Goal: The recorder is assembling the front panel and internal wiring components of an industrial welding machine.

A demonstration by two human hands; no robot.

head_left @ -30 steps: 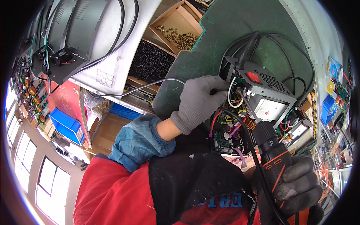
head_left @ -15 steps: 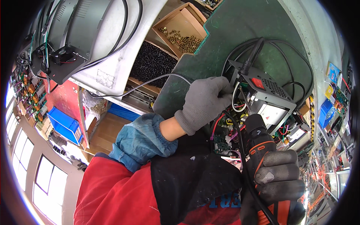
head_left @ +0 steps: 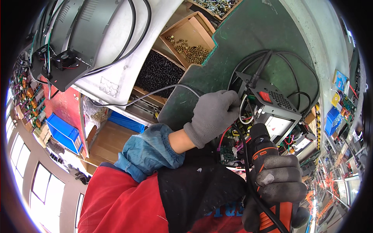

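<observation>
My right hand (head_left: 281,178), in a dark, worn glove, is wrapped round a black and orange power screwdriver (head_left: 266,145). Its chuck end meets the open side of a dark metal-cased electrical unit (head_left: 279,99); the very tip is hard to make out. A red rocker switch (head_left: 265,96) and round vent holes show on the casing, and green circuit boards (head_left: 229,153) with coloured wires sit inside. My left hand (head_left: 215,114), grey-gloved, is closed at the casing's near edge beside a looped white wire (head_left: 241,110). Whatever its fingertips pinch is hidden.
A black power cable (head_left: 297,73) coils behind the unit on the green mat (head_left: 252,35). Cardboard boxes of brass-coloured screws (head_left: 190,52) and black screws (head_left: 155,72) stand left of it. Farther left are a black metal housing (head_left: 83,35) and a blue bin (head_left: 64,132).
The view has shifted slightly, so the left hand and unit sit lower in it. The right hand and screwdriver have moved a little left; both hands keep their grips.
</observation>
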